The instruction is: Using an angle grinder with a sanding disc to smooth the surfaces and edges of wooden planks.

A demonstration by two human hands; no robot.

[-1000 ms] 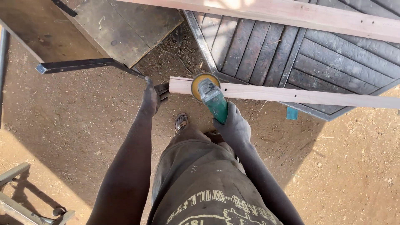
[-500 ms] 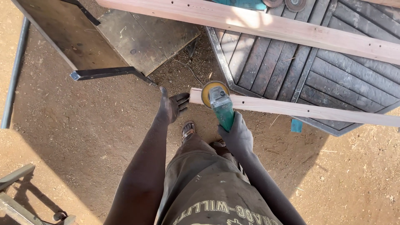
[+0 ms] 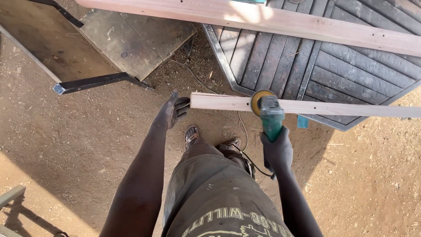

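A long pale wooden strip [image 3: 333, 107] runs from the centre to the right edge, held above the dirt ground. My left hand [image 3: 172, 111] grips its near left end. My right hand [image 3: 277, 149] holds a green angle grinder [image 3: 270, 119] by its body, with the yellow sanding disc [image 3: 259, 100] pressed against the strip, some way right of the left end. A black cable hangs from the grinder past my legs.
A wider pale plank [image 3: 263, 19] crosses the top. Under both lies a dark slatted metal panel [image 3: 333, 66]. A rusty steel table frame [image 3: 96, 82] with a sheet top stands upper left. Another metal frame [image 3: 11, 197] shows at the lower left corner.
The grinder disc has slid to the right along the strip, away from its left end. My left hand stays at that end. The view has shifted, so everything appears further right.
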